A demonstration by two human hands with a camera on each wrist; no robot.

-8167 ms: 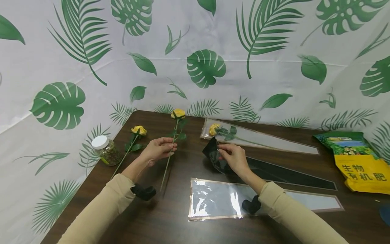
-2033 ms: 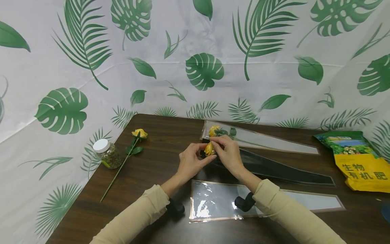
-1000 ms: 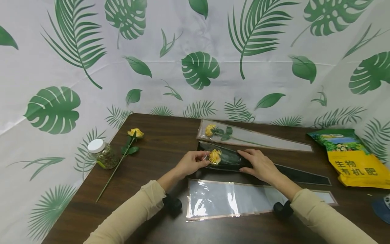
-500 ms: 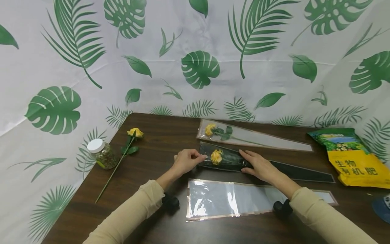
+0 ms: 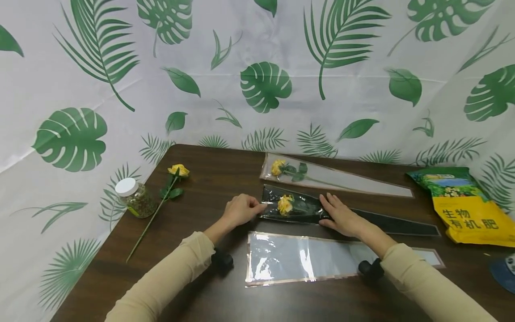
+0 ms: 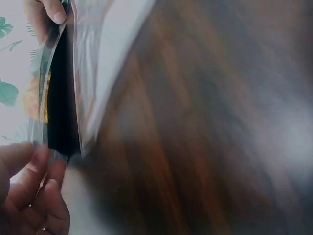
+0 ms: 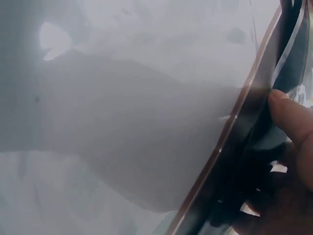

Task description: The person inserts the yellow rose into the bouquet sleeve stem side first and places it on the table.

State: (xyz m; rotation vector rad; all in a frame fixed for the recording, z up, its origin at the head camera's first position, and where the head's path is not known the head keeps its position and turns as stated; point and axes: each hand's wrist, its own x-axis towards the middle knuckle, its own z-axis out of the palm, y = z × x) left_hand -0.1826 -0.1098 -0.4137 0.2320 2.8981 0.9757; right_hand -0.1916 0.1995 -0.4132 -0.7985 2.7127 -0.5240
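Note:
A yellow rose lies inside a black, clear-fronted flower sleeve in the middle of the table. With thumb and fingers my left hand pinches the sleeve's wide left end, close to the bloom. The left wrist view shows these fingers at the end of the film. My right hand rests across the sleeve to the right of the bloom, fingers straight and slightly spread. It hides part of the sleeve and most of the stem. In the right wrist view its thumb touches the sleeve's edge.
Behind lies a white-backed sleeve holding another yellow rose. A flat white-backed sleeve lies in front. A loose rose and a lidded jar are at left, a yellow-green bag at right.
Earlier my left hand held the rose upright by its stem; now the rose lies inside the black sleeve. My right hand has moved right onto the sleeve, and my left hand to its open end.

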